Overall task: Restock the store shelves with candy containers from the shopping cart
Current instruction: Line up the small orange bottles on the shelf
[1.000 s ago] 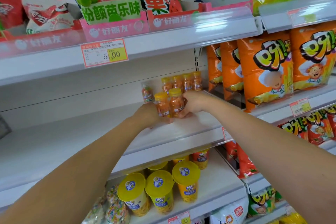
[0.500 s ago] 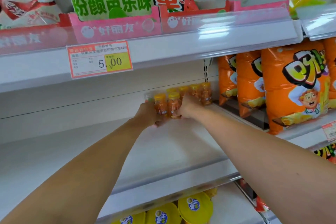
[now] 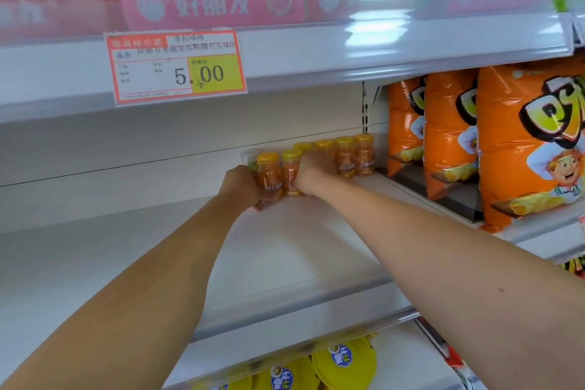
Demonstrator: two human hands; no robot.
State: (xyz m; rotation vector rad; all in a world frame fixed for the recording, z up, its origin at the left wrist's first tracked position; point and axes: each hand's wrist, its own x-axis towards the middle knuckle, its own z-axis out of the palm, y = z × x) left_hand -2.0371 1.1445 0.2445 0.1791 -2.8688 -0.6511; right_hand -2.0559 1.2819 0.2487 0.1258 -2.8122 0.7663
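Observation:
Two small orange candy bottles [image 3: 278, 176] with yellow caps stand side by side on the white middle shelf [image 3: 285, 256], deep toward its back. My left hand [image 3: 240, 187] wraps the left bottle from the left side. My right hand [image 3: 311, 172] curls around the right bottle from the right. Behind them a row of several matching orange bottles [image 3: 354, 157] lines the back of the shelf toward the right. A bottle with a pale cap [image 3: 250, 158] peeks out behind my left hand, mostly hidden.
Orange snack bags [image 3: 519, 142] fill the neighbouring bay on the right. The upper shelf edge carries a 5.00 price tag [image 3: 177, 66] below pink display boxes [image 3: 209, 0]. Yellow-lidded cups [image 3: 343, 361] sit on the shelf below. The middle shelf's left part is bare white.
Both hands have pushed the two bottles further back along the shelf toward the row. The camera has come closer and tilted up, so the lower shelf has mostly dropped out of view.

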